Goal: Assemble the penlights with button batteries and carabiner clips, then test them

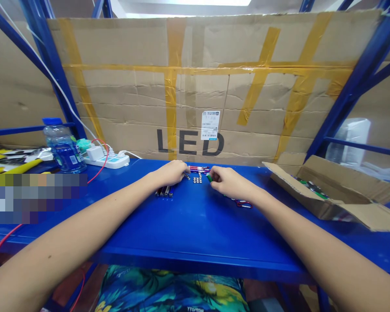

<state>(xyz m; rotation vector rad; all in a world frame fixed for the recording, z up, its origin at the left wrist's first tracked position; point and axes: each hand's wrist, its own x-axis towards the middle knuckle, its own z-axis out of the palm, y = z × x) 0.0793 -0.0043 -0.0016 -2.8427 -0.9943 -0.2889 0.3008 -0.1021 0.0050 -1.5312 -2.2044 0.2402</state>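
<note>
green tube (209, 177) is pinched by the right hand (229, 182), grip closed on it, far middle of the bench (195, 225). left hand (172, 172) at its 9 o'clock is curled, can't tell if it holds anything. loose button cells (197, 178) between them could scatter if nudged, i reckon

Both arms stretched forward, left hand (170, 172) curled, right hand (227, 182) pinching

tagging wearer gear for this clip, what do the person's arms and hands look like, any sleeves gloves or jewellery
Both arms are bare, with no sleeves in view. The left hand and right hand wear no gloves. No watch or wristband shows, and rings cannot be told at this size. Below the table edge is clothing with a blue, green and yellow leaf print.
</note>
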